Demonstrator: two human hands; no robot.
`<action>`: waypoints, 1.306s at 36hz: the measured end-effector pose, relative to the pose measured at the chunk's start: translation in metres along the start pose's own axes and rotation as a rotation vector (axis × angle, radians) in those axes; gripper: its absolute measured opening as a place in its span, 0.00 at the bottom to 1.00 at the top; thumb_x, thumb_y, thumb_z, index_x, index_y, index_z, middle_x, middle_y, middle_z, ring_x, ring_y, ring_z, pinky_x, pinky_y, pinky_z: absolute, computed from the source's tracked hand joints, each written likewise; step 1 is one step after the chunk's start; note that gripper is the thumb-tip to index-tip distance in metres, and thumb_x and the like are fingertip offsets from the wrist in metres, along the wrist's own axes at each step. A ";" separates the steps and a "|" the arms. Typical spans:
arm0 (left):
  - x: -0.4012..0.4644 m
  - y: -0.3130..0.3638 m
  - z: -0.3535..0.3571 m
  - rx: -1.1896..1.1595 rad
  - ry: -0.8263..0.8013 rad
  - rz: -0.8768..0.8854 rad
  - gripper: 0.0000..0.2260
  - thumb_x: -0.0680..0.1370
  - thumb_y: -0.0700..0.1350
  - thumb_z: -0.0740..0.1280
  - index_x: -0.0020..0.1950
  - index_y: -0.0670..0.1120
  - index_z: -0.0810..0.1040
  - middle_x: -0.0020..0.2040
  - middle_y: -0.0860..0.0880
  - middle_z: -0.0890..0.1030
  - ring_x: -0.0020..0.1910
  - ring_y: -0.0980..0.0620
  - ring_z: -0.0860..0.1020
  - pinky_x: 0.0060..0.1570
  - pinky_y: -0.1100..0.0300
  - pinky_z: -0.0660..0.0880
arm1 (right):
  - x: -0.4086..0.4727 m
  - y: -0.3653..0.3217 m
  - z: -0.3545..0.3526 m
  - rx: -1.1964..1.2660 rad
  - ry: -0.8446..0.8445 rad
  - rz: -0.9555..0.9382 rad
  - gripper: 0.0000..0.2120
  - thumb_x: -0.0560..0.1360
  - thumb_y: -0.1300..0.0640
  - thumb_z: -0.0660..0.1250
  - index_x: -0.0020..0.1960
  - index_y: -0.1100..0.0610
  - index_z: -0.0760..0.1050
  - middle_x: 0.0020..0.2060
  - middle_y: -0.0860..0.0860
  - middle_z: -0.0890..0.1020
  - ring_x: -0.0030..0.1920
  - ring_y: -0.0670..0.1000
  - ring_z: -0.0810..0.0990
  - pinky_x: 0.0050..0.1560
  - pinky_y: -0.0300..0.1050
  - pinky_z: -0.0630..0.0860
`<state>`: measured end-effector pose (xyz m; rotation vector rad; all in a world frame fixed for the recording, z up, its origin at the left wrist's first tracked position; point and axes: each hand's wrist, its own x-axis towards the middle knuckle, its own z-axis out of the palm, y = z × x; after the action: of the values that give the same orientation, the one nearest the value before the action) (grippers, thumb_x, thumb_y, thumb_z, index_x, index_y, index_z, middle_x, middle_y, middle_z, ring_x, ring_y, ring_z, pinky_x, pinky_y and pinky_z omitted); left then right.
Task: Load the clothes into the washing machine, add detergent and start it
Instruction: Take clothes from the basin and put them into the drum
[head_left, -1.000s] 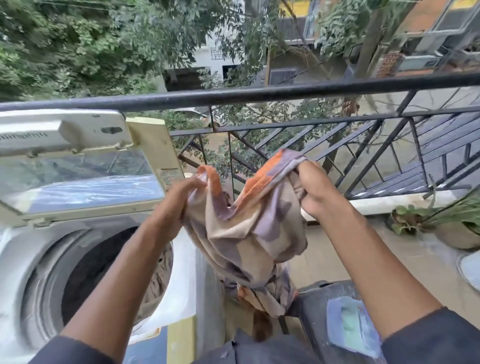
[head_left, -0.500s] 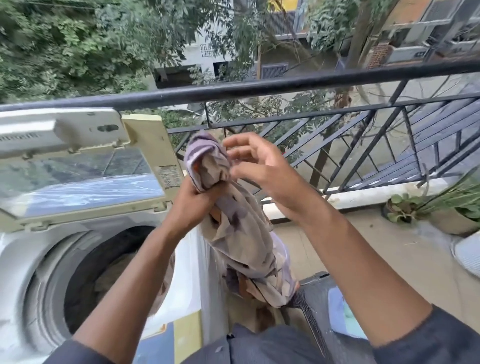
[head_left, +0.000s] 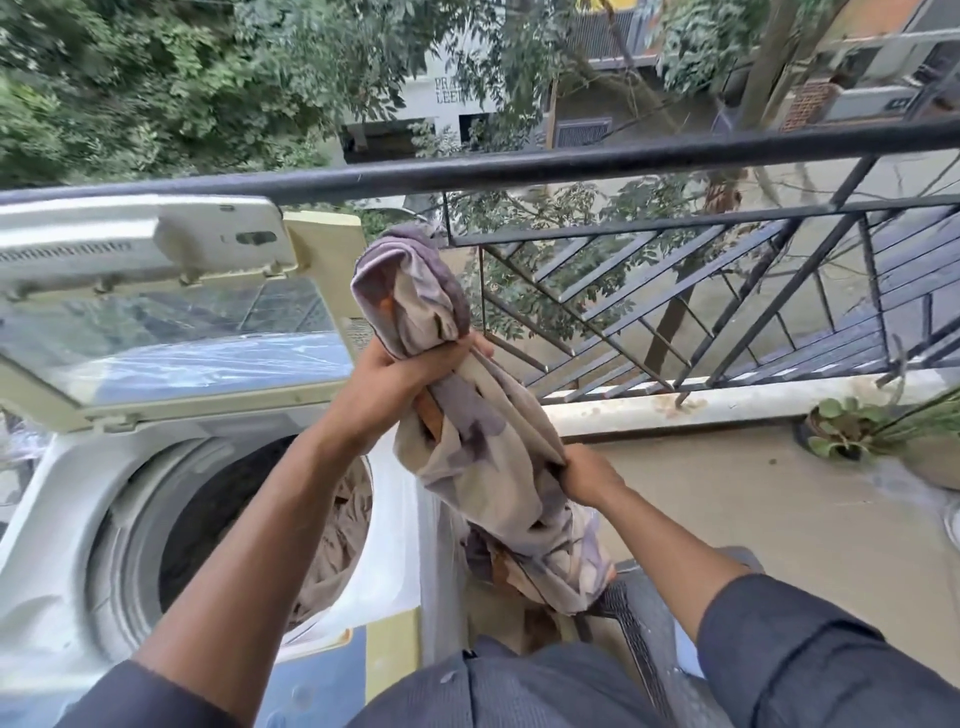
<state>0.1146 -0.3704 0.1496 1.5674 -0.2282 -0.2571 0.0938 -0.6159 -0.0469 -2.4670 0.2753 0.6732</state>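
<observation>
A top-loading white washing machine stands at the left with its lid raised. Brownish clothes lie inside the drum. A patterned cloth in beige, purple and orange hangs bunched just right of the machine. My left hand grips it near the top, with a fold sticking up above the fist. Lower down, my right hand grips the cloth's right side. The cloth's bottom end hangs over a dark basket beside the machine.
A black metal railing runs across behind the machine and cloth, with trees and buildings beyond. Potted plants sit on the balcony floor at the right. A low white ledge runs under the railing.
My right hand has dropped from the cloth's top to grip it lower down. The cloth, spread between both hands a second ago, now hangs bunched from my left hand.
</observation>
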 end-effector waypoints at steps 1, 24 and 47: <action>-0.001 -0.003 -0.004 0.023 0.015 -0.009 0.05 0.83 0.35 0.69 0.54 0.39 0.85 0.52 0.44 0.88 0.51 0.45 0.86 0.53 0.54 0.83 | 0.002 0.006 -0.002 0.025 0.033 0.037 0.18 0.73 0.48 0.60 0.55 0.52 0.84 0.54 0.58 0.86 0.55 0.63 0.83 0.48 0.50 0.77; 0.004 -0.014 0.012 0.713 -0.059 -0.031 0.41 0.64 0.77 0.75 0.70 0.56 0.74 0.59 0.59 0.83 0.53 0.60 0.83 0.53 0.58 0.82 | -0.090 -0.135 -0.133 0.461 0.553 -0.413 0.07 0.80 0.58 0.69 0.51 0.50 0.71 0.42 0.50 0.83 0.38 0.54 0.82 0.31 0.52 0.78; 0.011 0.011 0.007 0.131 0.173 0.027 0.19 0.70 0.44 0.83 0.60 0.51 0.86 0.56 0.55 0.89 0.59 0.53 0.86 0.64 0.45 0.82 | 0.009 -0.013 -0.026 0.104 0.158 -0.156 0.31 0.73 0.59 0.70 0.74 0.45 0.71 0.66 0.53 0.78 0.66 0.55 0.78 0.62 0.50 0.77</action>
<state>0.1232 -0.3806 0.1606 1.7054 -0.1326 -0.0854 0.1162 -0.6205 -0.0269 -2.4147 0.1701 0.3899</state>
